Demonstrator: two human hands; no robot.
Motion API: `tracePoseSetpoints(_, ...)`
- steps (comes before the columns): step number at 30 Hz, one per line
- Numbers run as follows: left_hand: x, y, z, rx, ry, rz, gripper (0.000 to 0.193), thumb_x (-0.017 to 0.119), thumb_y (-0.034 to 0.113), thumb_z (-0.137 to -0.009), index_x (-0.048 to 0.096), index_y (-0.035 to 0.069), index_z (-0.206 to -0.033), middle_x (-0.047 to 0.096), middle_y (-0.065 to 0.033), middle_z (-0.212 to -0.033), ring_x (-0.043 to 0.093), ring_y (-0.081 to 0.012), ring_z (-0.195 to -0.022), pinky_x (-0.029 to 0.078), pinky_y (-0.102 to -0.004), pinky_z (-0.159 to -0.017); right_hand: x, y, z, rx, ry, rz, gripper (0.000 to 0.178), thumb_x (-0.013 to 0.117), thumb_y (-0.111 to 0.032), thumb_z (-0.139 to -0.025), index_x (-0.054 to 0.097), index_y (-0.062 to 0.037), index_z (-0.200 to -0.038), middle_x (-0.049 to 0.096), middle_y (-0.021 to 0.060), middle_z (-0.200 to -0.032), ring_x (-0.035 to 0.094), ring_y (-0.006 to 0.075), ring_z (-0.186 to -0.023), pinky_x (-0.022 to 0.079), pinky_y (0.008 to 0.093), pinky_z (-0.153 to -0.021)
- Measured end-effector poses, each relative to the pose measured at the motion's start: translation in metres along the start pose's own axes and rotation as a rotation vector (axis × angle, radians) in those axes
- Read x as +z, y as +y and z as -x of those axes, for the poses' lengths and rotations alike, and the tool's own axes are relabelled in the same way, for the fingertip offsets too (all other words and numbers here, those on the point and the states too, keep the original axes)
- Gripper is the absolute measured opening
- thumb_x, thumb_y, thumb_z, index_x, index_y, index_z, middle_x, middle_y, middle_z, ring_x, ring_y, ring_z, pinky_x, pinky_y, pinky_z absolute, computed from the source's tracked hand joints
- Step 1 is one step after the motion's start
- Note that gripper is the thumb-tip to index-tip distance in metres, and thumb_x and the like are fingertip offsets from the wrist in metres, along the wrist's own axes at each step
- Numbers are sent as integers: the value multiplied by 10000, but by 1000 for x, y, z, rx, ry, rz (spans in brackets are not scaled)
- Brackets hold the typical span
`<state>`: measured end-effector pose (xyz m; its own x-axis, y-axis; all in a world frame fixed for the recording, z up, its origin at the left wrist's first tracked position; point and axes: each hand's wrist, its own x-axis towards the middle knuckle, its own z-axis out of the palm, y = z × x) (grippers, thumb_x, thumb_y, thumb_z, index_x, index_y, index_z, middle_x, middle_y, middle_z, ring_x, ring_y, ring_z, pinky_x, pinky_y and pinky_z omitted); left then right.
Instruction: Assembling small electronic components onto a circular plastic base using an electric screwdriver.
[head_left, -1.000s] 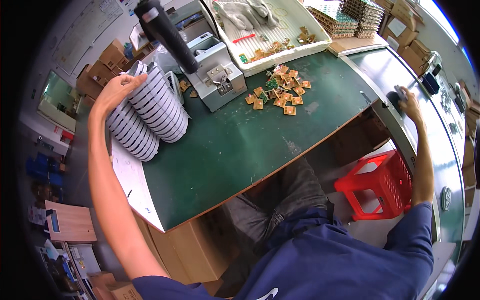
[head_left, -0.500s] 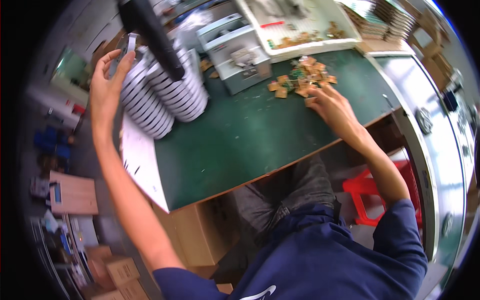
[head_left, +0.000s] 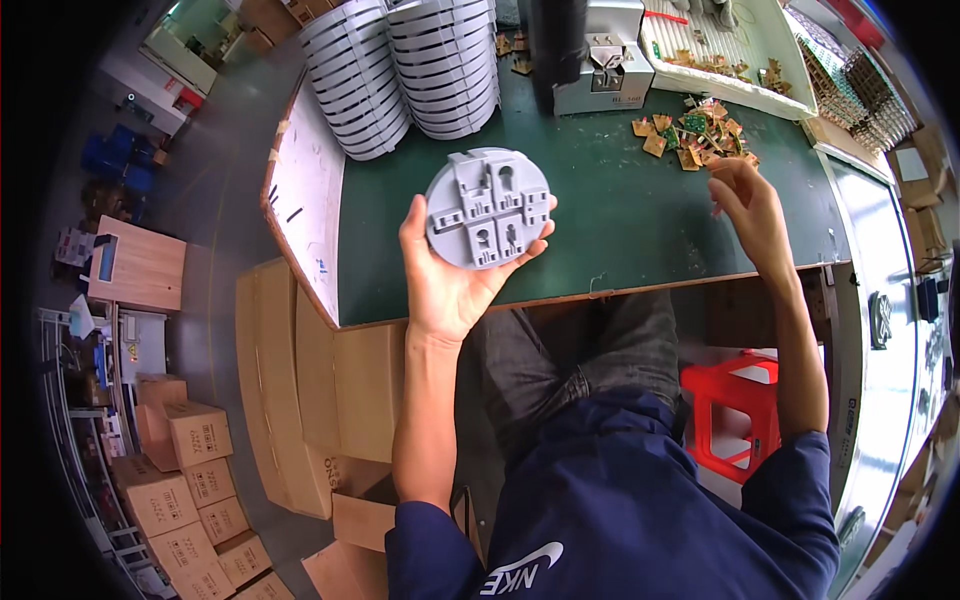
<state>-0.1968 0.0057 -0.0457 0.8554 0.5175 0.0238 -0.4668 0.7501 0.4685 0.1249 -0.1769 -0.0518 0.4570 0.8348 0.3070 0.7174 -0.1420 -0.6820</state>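
My left hand [head_left: 455,285] holds a round grey plastic disc [head_left: 488,210] over the front of the green bench. The disc's moulded side, with raised ribs, slots and keyhole-shaped recesses, faces up. My thumb is at its left edge and my fingertips show at its right edge. My right hand [head_left: 748,205] is closed, fingers curled together, just in front of a loose pile of small copper-coloured boards [head_left: 700,135] with green pieces among them. What its fingertips pinch, if anything, is too small to make out.
Two tall stacks of grey round parts [head_left: 445,75] stand at the back left of the green bench [head_left: 600,220]. A dark post [head_left: 557,50] rises before a grey metal device [head_left: 605,85]. A white tray [head_left: 735,85] holds more small boards. A red stool [head_left: 725,420] stands below right.
My left hand has come from the stacks at the left to the bench's front, bringing a grey disc. My right hand has drawn back slightly from the pile. The view has shifted.
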Motion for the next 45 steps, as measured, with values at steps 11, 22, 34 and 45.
tracePoseSetpoints(11, 1, -5, 2, 48, 17, -225, 800, 430, 636, -1022, 484, -35, -1455, 603, -225, -1364, 641, -424, -1161, 542, -532, -972, 8, -23, 3, 359, -236, -1253, 497, 501, -252, -1106, 439, 12, -1523, 509, -4, -946, 491, 79, -801, 456, 222, -718)
tracePoseSetpoints(22, 13, 14, 58, 395, 343, -1271, 741, 690, 565, -896, 602, -13, -1351, 535, -181, -1479, 549, -271, -1323, 430, -386, -1083, 21, -30, 0, 188, -181, -690, 482, 567, -251, -1073, 507, 14, -1470, 658, 130, -1272, 644, 164, -1106, 513, 310, -952)
tracePoseSetpoints(34, -155, -65, 595, 1787, 866, 56, 613, 596, 315, -963, 482, 12, -1484, 339, -184, -1614, 363, -429, -1422, 372, -619, -1142, 30, -13, 10, 49, -139, -424, 409, 581, -184, -1063, 569, 13, -1422, 689, 131, -1216, 633, 149, -1058, 493, 294, -945)
tracePoseSetpoints(45, -57, 63, 329, 1218, 1066, -705, 643, 474, 305, -1090, 257, -55, -1577, 335, -273, -1602, 343, -396, -1492, 303, -532, -1248, 30, -19, 16, 107, -81, -426, 376, 556, -123, -1058, 563, 8, -1410, 697, 128, -1232, 639, 135, -990, 508, 283, -895)
